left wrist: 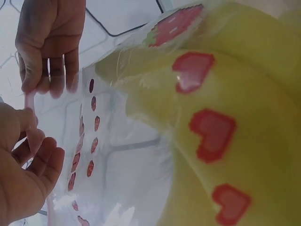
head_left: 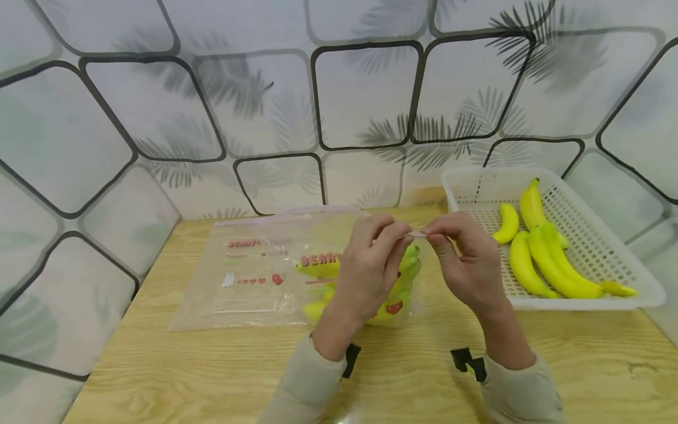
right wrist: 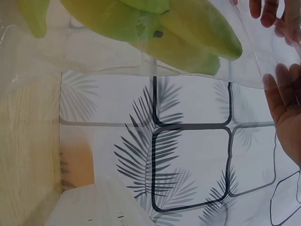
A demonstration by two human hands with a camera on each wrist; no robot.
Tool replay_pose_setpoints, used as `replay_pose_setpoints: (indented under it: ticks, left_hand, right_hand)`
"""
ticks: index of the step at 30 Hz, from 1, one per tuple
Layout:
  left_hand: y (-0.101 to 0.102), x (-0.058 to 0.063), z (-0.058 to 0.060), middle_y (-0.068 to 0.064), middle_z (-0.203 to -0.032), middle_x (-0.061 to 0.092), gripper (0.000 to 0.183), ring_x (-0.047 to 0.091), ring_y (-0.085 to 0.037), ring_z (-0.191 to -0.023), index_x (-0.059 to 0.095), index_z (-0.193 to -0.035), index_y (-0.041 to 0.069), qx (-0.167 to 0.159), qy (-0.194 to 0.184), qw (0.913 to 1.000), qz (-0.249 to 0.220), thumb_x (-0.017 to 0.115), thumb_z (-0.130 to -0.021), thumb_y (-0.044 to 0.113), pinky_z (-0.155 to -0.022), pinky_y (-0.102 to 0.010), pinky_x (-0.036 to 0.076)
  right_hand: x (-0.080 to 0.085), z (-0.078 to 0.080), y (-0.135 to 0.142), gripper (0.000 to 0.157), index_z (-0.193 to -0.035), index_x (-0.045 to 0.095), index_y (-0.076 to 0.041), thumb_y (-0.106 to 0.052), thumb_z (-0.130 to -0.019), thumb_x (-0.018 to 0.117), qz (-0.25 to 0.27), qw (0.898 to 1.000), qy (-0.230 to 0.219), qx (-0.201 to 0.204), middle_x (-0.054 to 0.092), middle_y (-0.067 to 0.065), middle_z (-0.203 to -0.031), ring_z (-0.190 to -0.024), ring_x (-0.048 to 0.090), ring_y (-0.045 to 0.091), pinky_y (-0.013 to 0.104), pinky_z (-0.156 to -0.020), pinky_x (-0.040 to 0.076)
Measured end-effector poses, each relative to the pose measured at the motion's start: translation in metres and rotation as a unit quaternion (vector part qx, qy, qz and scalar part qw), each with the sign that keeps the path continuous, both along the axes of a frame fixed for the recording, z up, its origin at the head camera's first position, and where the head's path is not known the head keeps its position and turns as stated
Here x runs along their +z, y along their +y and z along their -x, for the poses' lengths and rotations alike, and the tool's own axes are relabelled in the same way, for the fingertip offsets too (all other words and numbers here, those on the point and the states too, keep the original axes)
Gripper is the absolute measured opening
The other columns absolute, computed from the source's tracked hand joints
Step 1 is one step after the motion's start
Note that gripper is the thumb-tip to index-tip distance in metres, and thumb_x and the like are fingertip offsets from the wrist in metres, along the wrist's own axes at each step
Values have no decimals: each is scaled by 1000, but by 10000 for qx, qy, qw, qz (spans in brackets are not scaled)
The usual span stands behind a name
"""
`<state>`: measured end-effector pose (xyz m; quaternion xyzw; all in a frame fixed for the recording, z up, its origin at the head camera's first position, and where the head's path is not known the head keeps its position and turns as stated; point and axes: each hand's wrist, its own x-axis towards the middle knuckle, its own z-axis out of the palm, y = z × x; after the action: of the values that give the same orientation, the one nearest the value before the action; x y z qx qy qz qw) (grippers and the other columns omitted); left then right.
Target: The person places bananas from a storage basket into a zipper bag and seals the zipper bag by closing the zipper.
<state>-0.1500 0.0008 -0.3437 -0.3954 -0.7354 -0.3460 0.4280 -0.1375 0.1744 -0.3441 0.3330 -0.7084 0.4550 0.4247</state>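
A clear zip bag point(left wrist: 141, 127) printed with red hearts and strawberries hangs from both hands, with yellow-green bananas point(head_left: 405, 282) inside. Its pale pink top strip point(head_left: 416, 234) runs between my fingertips. My left hand point(head_left: 368, 265) pinches this edge from the left, largely covering the bag in the head view. Close beside it on the right, my right hand point(head_left: 468, 265) pinches the same strip between thumb and index finger. The left wrist view has both hands along the strip, the right hand point(left wrist: 51, 42) above the left hand point(left wrist: 23, 174).
Flat on the wooden table point(head_left: 175, 377) at left lies another clear zip bag point(head_left: 198, 294) with a printed rabbit. A white perforated basket point(head_left: 643, 282) holding several yellow bananas point(head_left: 553, 262) stands at right. Behind is a patterned wall covering point(head_left: 365, 94).
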Motion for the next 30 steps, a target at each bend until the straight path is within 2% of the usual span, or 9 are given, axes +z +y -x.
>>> replay_pose_setpoints:
  ticks: [5, 8, 13, 17, 21, 27, 30]
  left_hand:
    - [1, -4, -3, -10, -102, 60, 12, 56, -23, -92, 68, -103, 3, 35, -77, 9999, -135, 66, -96, 12, -81, -26, 51]
    - [1, -5, -3, -10, -101, 60, 11, 56, -23, -92, 68, -102, 3, 88, -26, 9998, -152, 66, -95, 11, -81, -26, 51]
    - [2, -3, 0, -9, -99, 62, 11, 58, -22, -88, 69, -100, 3, 244, 403, 9989, -62, 66, -96, 12, -79, -26, 51]
    - [1, -2, 3, -8, -97, 63, 9, 59, -21, -85, 70, -99, 2, 269, 607, 9977, -127, 68, -94, 10, -75, -24, 51]
    - [-4, -1, 4, -9, -97, 62, 10, 59, -20, -87, 71, -100, 2, 282, 498, 9981, -222, 69, -93, 9, -74, -22, 52]
    - [-7, 1, 6, -10, -97, 61, 10, 58, -21, -87, 71, -99, 2, 208, 347, 9987, -321, 70, -92, 8, -74, -22, 52]
    - [-8, 2, 6, -10, -97, 60, 9, 58, -21, -87, 71, -99, 2, 205, 348, 9985, -378, 69, -93, 8, -72, -22, 52]
  right_hand:
    - [-5, -1, 4, 38, -88, 63, 15, -22, -95, 64, 483, 9981, -162, 345, 65, 12, -87, -84, 61, 8, 16, -78, 50]
    - [-4, -1, 5, 39, -88, 65, 14, -24, -95, 68, 409, 9989, -69, 232, 66, 11, -86, -85, 62, 10, 18, -82, 50]
    - [-2, 1, 4, 41, -84, 70, 9, -31, -93, 69, 125, 9997, 201, -108, 66, 17, -80, -84, 61, 10, 18, -81, 48]
    - [-2, 1, 3, 42, -82, 68, 9, -32, -93, 67, 339, 9988, 203, -293, 65, 16, -78, -85, 61, 7, 17, -82, 48]
    - [-1, 2, 5, 43, -81, 65, 12, -29, -92, 68, 666, 9970, 218, -336, 66, 11, -79, -84, 62, 4, 17, -80, 49]
    - [0, 3, 10, 38, -82, 62, 16, -20, -93, 67, 860, 9962, 4, -116, 66, 6, -83, -81, 60, 6, 17, -78, 49]
    - [0, 3, 13, 35, -84, 62, 17, -16, -93, 67, 937, 9954, -107, -173, 66, 5, -84, -81, 59, 7, 17, -78, 50]
